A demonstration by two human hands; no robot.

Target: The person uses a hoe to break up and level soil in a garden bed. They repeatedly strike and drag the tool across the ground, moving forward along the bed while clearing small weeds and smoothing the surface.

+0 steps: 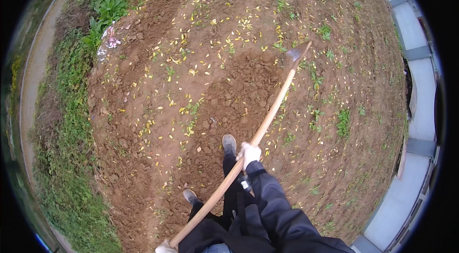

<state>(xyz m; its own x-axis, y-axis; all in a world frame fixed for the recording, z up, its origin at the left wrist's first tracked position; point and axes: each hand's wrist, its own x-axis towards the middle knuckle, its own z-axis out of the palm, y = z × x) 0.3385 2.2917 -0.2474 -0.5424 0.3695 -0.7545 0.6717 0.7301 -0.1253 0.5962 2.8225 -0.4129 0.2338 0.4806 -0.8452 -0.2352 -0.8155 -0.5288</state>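
A long-handled hoe (pixel 276 104) runs slantwise from the bottom left up to the right of centre. Its metal blade (pixel 298 51) is at the far end, over soil with small weeds; whether it touches the ground I cannot tell. My right hand (pixel 249 155) is wrapped around the middle of the wooden handle, in front of my legs. At the lower picture edge, my left hand (pixel 166 248) holds the handle's near end and is partly cut off. A patch of freshly broken soil (pixel 240 91) lies left of the handle.
My two shoes (pixel 229 144) stand on loose clods. Yellow leaves and low weeds (pixel 343 122) dot the field. Shiny foil-like litter (pixel 112 37) lies by leafy plants (pixel 107 0) at the left. Beyond the grassy strip (pixel 71 138) runs a path (pixel 36 55); a pale wall (pixel 423 98) borders the right.
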